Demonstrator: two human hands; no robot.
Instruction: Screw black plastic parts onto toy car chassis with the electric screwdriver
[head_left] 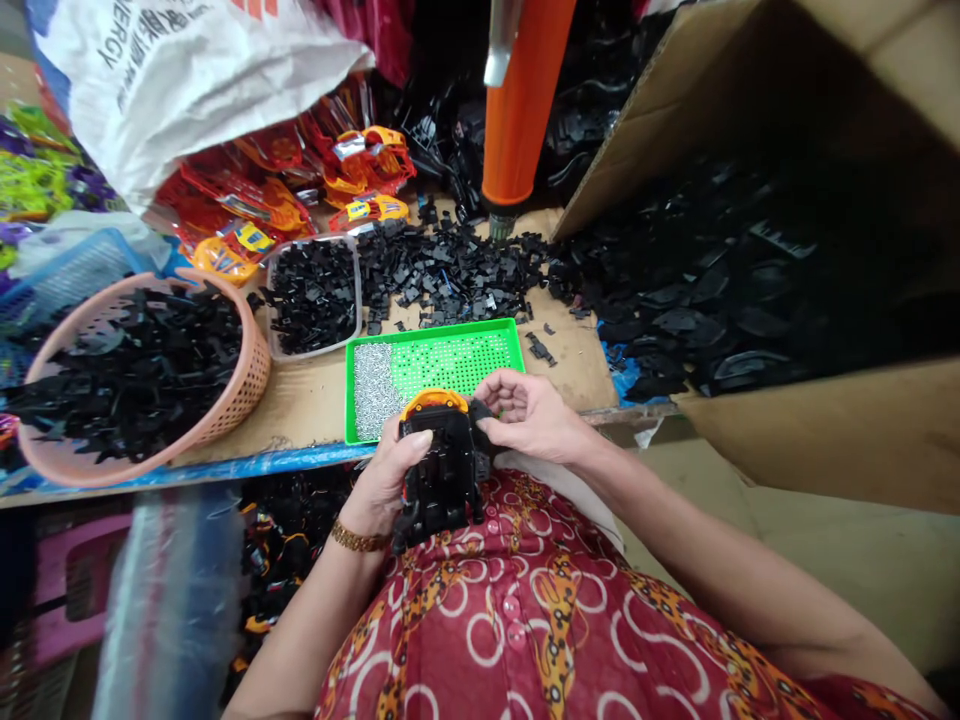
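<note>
A black toy car chassis with an orange shell (441, 470) is held over my lap, just in front of the table edge. My left hand (390, 470) is wrapped round its left side, thumb on top. My right hand (525, 412) is closed with its fingertips pinched against the chassis's upper right corner. What the fingertips hold, if anything, is too small to see. Right behind both hands lies a green tray (450, 358) with a heap of small silver screws (371, 385) in its left part.
A pink basket (240, 385) of black plastic parts stands at the left. A clear tub (313, 295) and a loose heap of black pieces (450, 265) lie behind the tray. An orange cylinder (521, 110) hangs above, a cardboard box (825, 420) of black parts is at the right.
</note>
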